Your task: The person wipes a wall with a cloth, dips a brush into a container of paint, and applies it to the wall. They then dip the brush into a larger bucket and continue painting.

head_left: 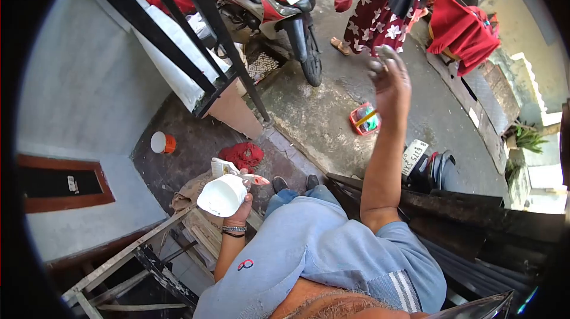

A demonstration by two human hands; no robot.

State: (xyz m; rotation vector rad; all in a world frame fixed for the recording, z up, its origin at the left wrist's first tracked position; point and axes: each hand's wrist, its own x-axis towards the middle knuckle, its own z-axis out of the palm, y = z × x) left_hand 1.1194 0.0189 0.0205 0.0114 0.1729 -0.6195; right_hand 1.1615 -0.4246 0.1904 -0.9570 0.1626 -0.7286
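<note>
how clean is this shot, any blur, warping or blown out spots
Head view: heavy fisheye warp, black vignette around the edges, the black bars bowing. Head view: the raised right hand is smeared by motion blur, while the white cup in the left hand is sharp. Head view: the sunlit wall at far right is blown out.

Head-worn view, steeply downward (high up)

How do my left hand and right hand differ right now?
The left hand is low and closed round a white tub; the right hand is raised, open and holds nothing. The left wrist wears bracelets; the right wrist is bare. Both hands are ungloved.
</note>
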